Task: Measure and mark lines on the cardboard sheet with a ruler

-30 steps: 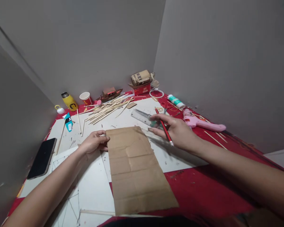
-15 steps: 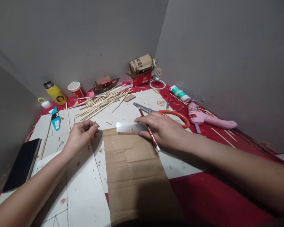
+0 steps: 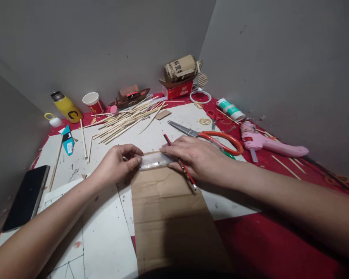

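Observation:
A short clear ruler (image 3: 154,160) lies across the far end of a creased brown cardboard strip (image 3: 165,205). My left hand (image 3: 120,162) pinches the ruler's left end between thumb and fingers. At its other end, my right hand (image 3: 196,157) grips the ruler, fingers closed over it. A dark red pencil (image 3: 184,170) is also tucked in that hand, its tip pointing away and its metal end toward me. The right end of the ruler is hidden under my right fingers.
Orange-handled scissors (image 3: 221,139) lie beyond my right hand, with a pink glue gun (image 3: 270,145) farther right. Thin wooden sticks (image 3: 125,120) are heaped at the back. A phone (image 3: 26,197) and white paper with drawn lines (image 3: 104,228) are at left. Model boats (image 3: 130,96) stand against the wall.
My left hand has moved right, from beside the cardboard onto the ruler's left end. The ruler has shifted slightly toward me and tilted. The view has turned slightly left.

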A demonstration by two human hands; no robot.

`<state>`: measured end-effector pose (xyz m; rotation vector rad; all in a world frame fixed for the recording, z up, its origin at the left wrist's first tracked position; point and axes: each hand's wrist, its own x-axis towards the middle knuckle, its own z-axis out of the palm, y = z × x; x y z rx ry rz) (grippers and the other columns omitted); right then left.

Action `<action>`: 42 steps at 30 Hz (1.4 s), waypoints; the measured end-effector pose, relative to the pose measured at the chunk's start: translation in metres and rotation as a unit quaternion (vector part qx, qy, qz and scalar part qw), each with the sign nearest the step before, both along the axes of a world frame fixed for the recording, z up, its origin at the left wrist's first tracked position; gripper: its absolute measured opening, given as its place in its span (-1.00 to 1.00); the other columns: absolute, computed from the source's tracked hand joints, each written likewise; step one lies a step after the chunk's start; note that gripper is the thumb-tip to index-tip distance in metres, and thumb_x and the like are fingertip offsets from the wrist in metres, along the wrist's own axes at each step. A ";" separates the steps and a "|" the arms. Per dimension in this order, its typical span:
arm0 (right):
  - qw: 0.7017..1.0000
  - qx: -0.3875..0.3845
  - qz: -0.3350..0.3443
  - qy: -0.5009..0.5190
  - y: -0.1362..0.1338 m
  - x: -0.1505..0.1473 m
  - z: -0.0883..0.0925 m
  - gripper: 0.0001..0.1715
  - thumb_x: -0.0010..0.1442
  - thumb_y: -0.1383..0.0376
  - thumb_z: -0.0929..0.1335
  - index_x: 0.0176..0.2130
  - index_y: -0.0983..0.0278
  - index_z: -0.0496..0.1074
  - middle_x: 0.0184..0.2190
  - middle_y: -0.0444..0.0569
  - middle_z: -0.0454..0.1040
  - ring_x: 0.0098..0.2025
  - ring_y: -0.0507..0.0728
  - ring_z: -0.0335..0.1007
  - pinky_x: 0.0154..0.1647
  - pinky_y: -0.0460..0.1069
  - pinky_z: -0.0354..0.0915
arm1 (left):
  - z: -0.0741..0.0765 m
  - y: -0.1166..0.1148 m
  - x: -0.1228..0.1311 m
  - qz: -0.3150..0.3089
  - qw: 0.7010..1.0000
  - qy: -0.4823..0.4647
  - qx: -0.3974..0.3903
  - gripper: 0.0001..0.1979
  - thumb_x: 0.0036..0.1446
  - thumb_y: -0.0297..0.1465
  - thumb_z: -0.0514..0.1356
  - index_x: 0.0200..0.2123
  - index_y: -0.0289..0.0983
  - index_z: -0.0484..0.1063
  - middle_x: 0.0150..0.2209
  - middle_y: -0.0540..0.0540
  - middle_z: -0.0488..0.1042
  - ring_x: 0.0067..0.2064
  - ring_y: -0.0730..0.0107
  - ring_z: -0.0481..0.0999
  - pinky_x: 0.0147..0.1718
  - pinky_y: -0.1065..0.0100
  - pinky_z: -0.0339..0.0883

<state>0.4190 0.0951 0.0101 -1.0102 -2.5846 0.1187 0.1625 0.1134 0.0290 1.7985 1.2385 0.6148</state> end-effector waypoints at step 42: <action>0.960 -0.082 -0.115 0.241 -0.005 0.028 0.004 -0.70 0.38 0.27 0.28 0.02 0.25 0.50 -0.15 0.04 0.64 -0.09 0.17 0.59 -0.06 0.06 0.50 | -0.033 0.004 -0.009 -0.012 0.999 0.004 0.040 -0.84 0.16 -0.32 0.21 -0.27 -0.23 0.58 -0.35 -0.04 0.59 -0.30 0.31 0.51 -0.22 0.28 0.38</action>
